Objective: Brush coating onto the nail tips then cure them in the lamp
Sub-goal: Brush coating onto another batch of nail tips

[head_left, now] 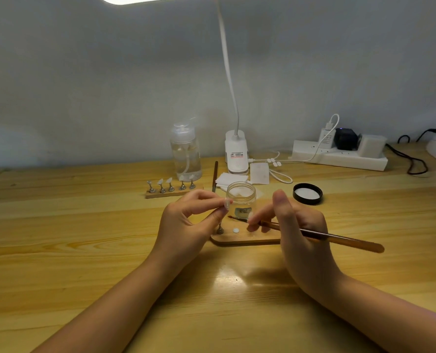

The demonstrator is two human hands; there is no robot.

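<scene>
My left hand (186, 220) pinches a small pale nail tip (226, 203) between thumb and fingers, just left of an open clear jar (241, 197). My right hand (298, 233) holds a brown brush (339, 238) by its handle, with the bristle end (233, 218) pointing left, in front of the jar. Below the hands lies a small wooden board (245, 239) with one metal stand (220, 229) and a white dot (235, 230). Further back, a wooden strip (171, 193) carries several metal stands with nail tips.
The jar's black lid (308, 193) lies to the right. A clear pump bottle (186, 151), a white clip lamp base (236, 154), white wipes (231, 180), a second brush (215, 175) and a white power strip (339, 155) with cables stand along the back of the wooden table (84, 238).
</scene>
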